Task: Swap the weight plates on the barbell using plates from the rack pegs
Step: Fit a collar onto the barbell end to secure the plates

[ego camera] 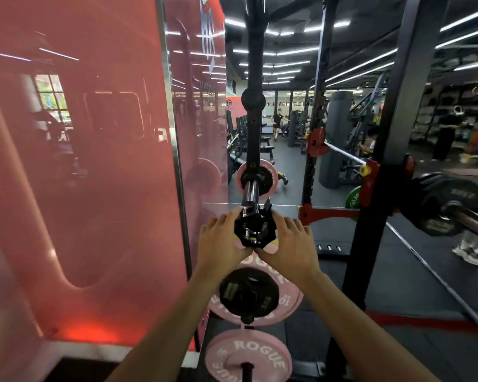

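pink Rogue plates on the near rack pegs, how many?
2. One pink plate sits behind a small black plate below the hands; another on the bottom peg. More may be hidden.

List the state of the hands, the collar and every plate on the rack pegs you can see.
left hand: gripping the black collar
right hand: gripping the collar too
black collar: on the chrome peg
black plate: hung in front of a pink plate
lowest pink plate: hung alone

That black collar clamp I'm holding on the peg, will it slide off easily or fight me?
The black collar clamp looks like rigid plastic, so it probably won't flex. Both hands grip it; it's likely light. The chrome peg looks smooth, so it should slide once unlatched.
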Tool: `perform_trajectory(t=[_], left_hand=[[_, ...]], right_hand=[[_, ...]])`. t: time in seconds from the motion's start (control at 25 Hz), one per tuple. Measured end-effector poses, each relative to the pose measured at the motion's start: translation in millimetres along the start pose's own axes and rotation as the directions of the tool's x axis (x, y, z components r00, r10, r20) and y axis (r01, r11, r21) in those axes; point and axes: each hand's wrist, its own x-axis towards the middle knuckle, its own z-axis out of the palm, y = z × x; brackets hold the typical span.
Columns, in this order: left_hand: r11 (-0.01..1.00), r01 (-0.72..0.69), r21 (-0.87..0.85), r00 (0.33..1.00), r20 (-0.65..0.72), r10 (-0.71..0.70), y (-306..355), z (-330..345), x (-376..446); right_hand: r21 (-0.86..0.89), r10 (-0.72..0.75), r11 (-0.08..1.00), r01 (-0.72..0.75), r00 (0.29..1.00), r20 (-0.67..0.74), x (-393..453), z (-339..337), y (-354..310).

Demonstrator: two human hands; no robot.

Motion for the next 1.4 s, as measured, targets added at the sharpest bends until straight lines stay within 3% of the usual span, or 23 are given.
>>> perform_trajectory(t=[0.24, 0.48, 0.88, 1.04, 1.4], left_hand=[[0.991, -0.096, -0.092, 0.995, -0.005, 0.096, 51.1, -36.8, -52.3], [0.944, -0.230, -0.235, 0.968, 0.047, 0.247, 127.5, -43.0, -104.0], [0.812, -0.412, -0.413, 0.875, 0.071, 0.480, 305.0, -21.1, -172.2], [0.797, -0.429, -0.425, 0.862, 0.072, 0.503, 367.4, 4.2, -184.2], [0.878, -0.348, -0.328, 0.912, 0.097, 0.398, 470.8, 55.8, -178.1]], right_hand=[[-0.142, 0.041, 0.989, -0.045, 0.999, -0.030, -65.8, -77.2, -18.8], [-0.210, 0.237, 0.948, -0.240, 0.971, -0.041, -147.0, -163.9, -9.5], [-0.377, 0.425, 0.793, -0.478, 0.878, -0.220, -273.5, -293.0, 65.3], [-0.405, 0.440, 0.762, -0.505, 0.863, -0.248, -298.9, -329.6, 114.4], [-0.408, 0.391, 0.815, -0.412, 0.910, -0.138, -303.8, -369.9, 242.6]])
